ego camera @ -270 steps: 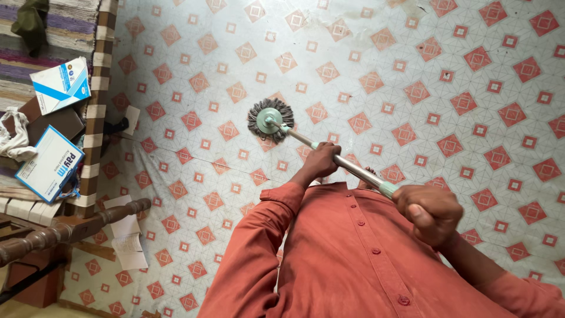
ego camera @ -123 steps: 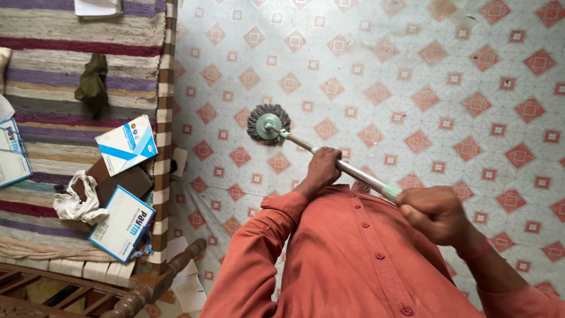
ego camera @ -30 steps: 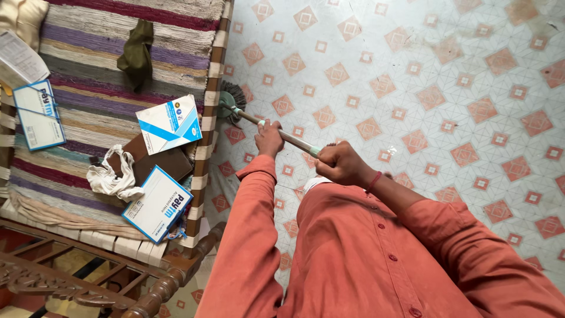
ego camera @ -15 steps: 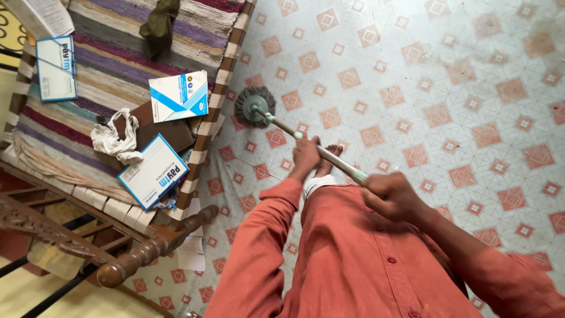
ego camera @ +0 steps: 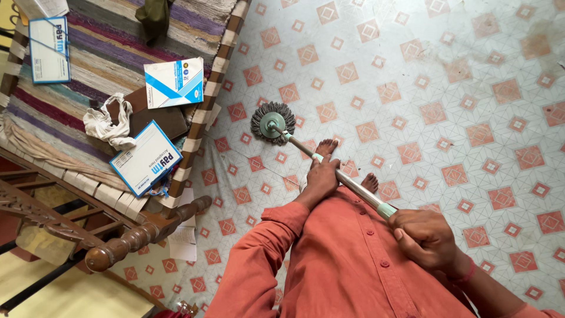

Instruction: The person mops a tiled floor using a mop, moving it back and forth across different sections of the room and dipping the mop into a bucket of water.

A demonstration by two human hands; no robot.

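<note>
- Gripping a mop [ego camera: 272,124] with both hands: left hand [ego camera: 321,178] wraps the metal shaft partway down, right hand [ego camera: 425,238] clenches the upper end just past a pale green collar.
- Mop head is round, a ring of grey stringy fibres around a green plastic disc; it rests flat on the floor [ego camera: 447,76], near the corner of the cot [ego camera: 203,106] but clear of it.
- Shaft is a slim, shiny steel tube, slanting from the head up toward the person's chest.
- Floor covering is pale, printed with red-orange diamonds and thin geometric lines; a crease runs across it by the cot.
- Cot is woven in brown and cream banding, with a striped rug-like mat on top and a turned dark wooden leg [ego camera: 144,234].
- On the cot: two flat white-and-blue boxes [ego camera: 145,157], a crumpled white cloth [ego camera: 106,122], a brown flat item under them.
- Bare feet [ego camera: 325,146] show on the floor beside the shaft.
- Against half a second ago: mop head sits farther from the cot edge, and both hands are lower in view.
</note>
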